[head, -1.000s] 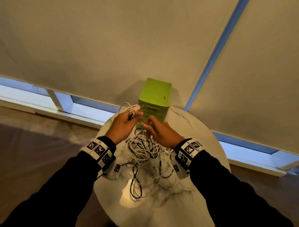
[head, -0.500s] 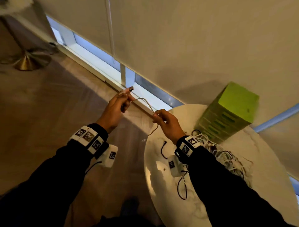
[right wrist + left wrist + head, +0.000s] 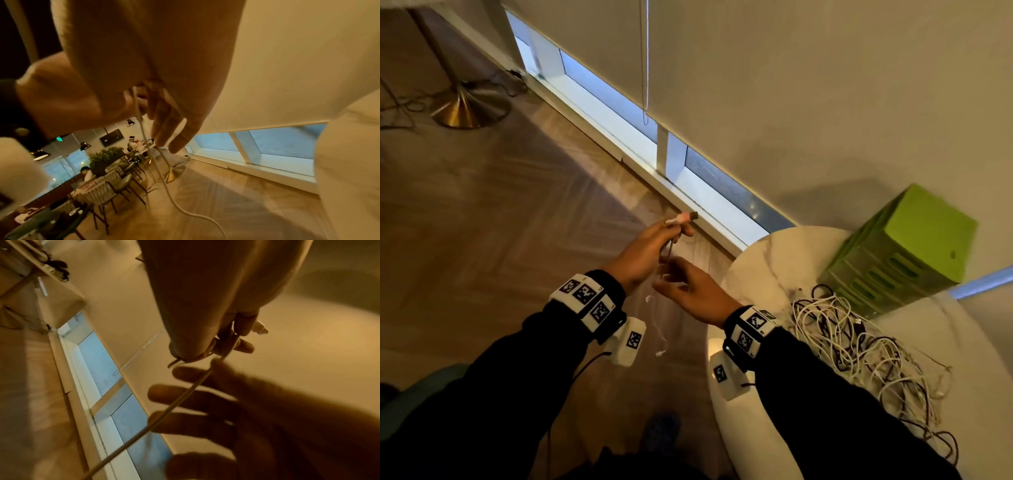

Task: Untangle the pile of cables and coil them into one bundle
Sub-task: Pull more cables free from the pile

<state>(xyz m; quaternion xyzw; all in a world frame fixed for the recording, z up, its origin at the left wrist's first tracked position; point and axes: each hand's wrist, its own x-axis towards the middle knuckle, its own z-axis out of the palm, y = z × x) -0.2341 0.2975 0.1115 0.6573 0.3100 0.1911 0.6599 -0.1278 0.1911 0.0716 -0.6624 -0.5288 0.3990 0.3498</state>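
My left hand [image 3: 674, 230] is held out over the floor, left of the table, and pinches a white cable [image 3: 661, 337] just behind its USB plug [image 3: 689, 216]. The left wrist view shows that plug [image 3: 260, 329] past my fingertips and the cable [image 3: 180, 400] running down and left. My right hand [image 3: 672, 281] is just below the left, fingers spread and straight [image 3: 164, 392], the cable crossing them. In the right wrist view the cable [image 3: 164, 164] hangs past those fingers [image 3: 174, 128]. The tangled pile of white and dark cables [image 3: 859, 346] lies on the round white table [image 3: 760, 260].
A green drawer box [image 3: 904, 250] stands at the table's back edge against the blind. A low window sill [image 3: 626, 144] runs along the wall, with a blind cord [image 3: 645, 68] hanging. A gold stand base [image 3: 467, 108] sits far left on the wood floor.
My right hand let go of its pinch on the cable and moved left, close under the left hand, fingers now spread. The left hand still holds the plug end; the cable hangs slack.
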